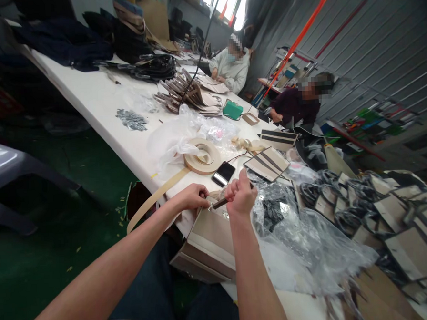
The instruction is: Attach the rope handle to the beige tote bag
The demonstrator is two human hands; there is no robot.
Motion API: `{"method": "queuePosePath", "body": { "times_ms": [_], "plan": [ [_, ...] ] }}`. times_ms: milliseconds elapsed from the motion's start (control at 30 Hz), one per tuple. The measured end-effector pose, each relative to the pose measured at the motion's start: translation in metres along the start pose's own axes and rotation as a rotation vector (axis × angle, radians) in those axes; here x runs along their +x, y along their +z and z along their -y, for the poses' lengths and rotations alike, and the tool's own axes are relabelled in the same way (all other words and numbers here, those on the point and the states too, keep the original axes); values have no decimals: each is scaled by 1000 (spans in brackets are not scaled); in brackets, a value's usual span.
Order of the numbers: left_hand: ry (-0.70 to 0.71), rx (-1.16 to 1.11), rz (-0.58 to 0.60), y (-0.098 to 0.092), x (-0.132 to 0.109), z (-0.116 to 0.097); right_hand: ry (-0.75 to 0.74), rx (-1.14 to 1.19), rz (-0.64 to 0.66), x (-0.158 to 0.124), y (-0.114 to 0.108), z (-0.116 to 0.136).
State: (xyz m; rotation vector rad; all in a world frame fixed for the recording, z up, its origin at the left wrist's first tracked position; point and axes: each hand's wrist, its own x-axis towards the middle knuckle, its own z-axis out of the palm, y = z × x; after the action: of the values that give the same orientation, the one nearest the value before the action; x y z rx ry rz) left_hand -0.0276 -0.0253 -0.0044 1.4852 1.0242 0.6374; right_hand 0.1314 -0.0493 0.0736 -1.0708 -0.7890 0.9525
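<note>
Across my lap and the table's edge lies a beige, stiff-looking folded piece (210, 236), perhaps a bag body, with small shiny metal bits near its top edge. My left hand (193, 197) pinches that top edge, its fingers closed. In my right hand (241, 194), a fist with the thumb up, is a dark, slim hand tool (220, 204); its tip points left at the edge near my left fingers. The tool's exact kind is not clear. Just beyond my hands lie a phone (223, 173) and a roll of beige tape (208, 167), whose loose end hangs off the table.
Clear plastic bags (311, 245) and many beige panels with dark straps (407, 250) cover the right side. Small metal parts (131, 120) and stacked panels (192, 95) lie farther off. Two people sit across the white table (89, 107). A grey stool (31, 179) stands left.
</note>
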Motion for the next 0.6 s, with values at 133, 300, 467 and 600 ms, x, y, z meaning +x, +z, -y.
{"method": "queuePosePath", "body": {
  "times_ms": [133, 300, 467, 600],
  "plan": [
    [13, -45, 10, 0, -3, 0, -122, -69, -23, -24, 10, 1],
    [57, -49, 48, -3, -6, 1, -234, -284, -15, -44, 13, -9],
    [57, 9, 35, -3, -3, 5, -235, -409, 51, -42, 13, -9],
    [29, 25, 2, 1, 0, 7, -85, -119, -83, -7, 13, 3]
  ]
}}
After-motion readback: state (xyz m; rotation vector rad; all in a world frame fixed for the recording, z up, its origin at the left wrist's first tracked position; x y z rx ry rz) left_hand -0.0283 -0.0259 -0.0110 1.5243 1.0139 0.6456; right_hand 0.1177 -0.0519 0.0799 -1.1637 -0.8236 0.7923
